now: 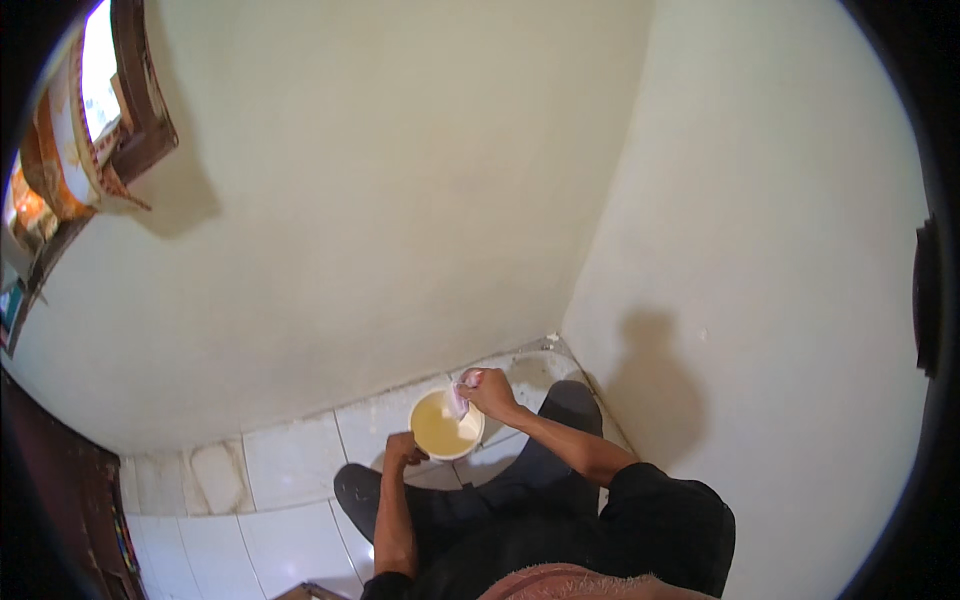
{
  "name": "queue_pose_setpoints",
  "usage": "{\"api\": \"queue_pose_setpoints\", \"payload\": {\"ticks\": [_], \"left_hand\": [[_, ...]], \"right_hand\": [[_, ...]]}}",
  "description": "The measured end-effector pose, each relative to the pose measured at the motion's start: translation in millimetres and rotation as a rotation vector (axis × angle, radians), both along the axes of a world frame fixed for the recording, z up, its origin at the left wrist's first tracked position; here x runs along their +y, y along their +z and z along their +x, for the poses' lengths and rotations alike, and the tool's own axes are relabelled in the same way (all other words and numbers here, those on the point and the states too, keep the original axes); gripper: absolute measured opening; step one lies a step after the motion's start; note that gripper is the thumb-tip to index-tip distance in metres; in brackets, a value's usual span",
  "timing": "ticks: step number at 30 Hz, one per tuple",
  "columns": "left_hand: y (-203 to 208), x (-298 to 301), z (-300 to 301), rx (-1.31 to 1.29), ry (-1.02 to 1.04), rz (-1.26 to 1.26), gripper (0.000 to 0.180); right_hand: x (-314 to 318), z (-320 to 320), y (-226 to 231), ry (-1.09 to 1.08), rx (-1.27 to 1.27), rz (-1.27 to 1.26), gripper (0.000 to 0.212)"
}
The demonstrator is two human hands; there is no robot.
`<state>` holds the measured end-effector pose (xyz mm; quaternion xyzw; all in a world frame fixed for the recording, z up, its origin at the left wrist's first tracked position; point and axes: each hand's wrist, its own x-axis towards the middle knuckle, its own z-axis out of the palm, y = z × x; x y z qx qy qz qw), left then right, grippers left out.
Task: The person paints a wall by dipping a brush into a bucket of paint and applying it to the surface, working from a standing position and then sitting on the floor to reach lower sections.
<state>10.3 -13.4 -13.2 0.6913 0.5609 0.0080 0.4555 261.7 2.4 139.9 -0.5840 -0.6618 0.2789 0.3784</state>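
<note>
A round white bucket (415, 425) stands on the floor between my knees, with something pale yellow inside, perhaps liquid. My left hand (403, 449) is closed on the bucket's near left rim. Over the far right side of the bucket, my right hand (490, 394) pinches a small pink and white packet (459, 402), its lower end hanging inside the rim. Below the packet a whitish patch shows in the bucket; I cannot tell whether it is powder or a reflection. My fingers partly cover the packet's upper end.
White floor tiles (290, 465) run along the foot of the pale wall (400, 200), which meets another wall at a corner on the right. A window (100, 75) with an orange and white curtain (70, 160) is at upper left. Dark furniture (70, 490) stands at lower left.
</note>
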Motion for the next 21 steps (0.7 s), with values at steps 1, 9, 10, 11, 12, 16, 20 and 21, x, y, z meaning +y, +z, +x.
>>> {"api": "queue_pose_setpoints", "payload": {"ticks": [1, 9, 10, 11, 12, 16, 20, 21], "left_hand": [[-7.5, -5.5, -1.1, -0.265, 0.254, -0.137, 0.028], [39.5, -15.9, 10.3, -0.412, 0.729, -0.418, 0.034], [38.8, -16.6, 9.1, -0.419, 0.719, -0.404, 0.035], [41.0, -18.0, 12.9, -0.429, 0.706, -0.392, 0.035], [44.0, -19.6, 15.2, -0.436, 0.697, -0.380, 0.036], [42.2, -16.1, 12.7, -0.438, 0.673, -0.368, 0.036], [39.1, -18.1, 11.0, -0.447, 0.667, -0.354, 0.035], [39.6, -17.9, 17.2, -0.456, 0.645, -0.354, 0.035]], "right_hand": [[1.3, 7.8, 8.2, -0.068, 0.208, -0.109, 0.014], [28.4, 72.1, 147.6, -0.215, 1.190, 0.040, 0.013], [33.0, 81.9, 173.5, -0.179, 1.216, 0.137, 0.014], [40.8, 94.6, 200.4, -0.181, 1.261, 0.243, 0.013], [49.6, 105.1, 229.2, -0.180, 1.306, 0.345, 0.014], [61.7, 114.0, 380.0, -0.232, 1.242, 0.937, 0.013], [95.6, 110.4, 506.8, -0.077, 1.417, 1.182, 0.023], [105.1, 114.4, 535.7, -0.103, 1.474, 1.186, 0.039]]}}
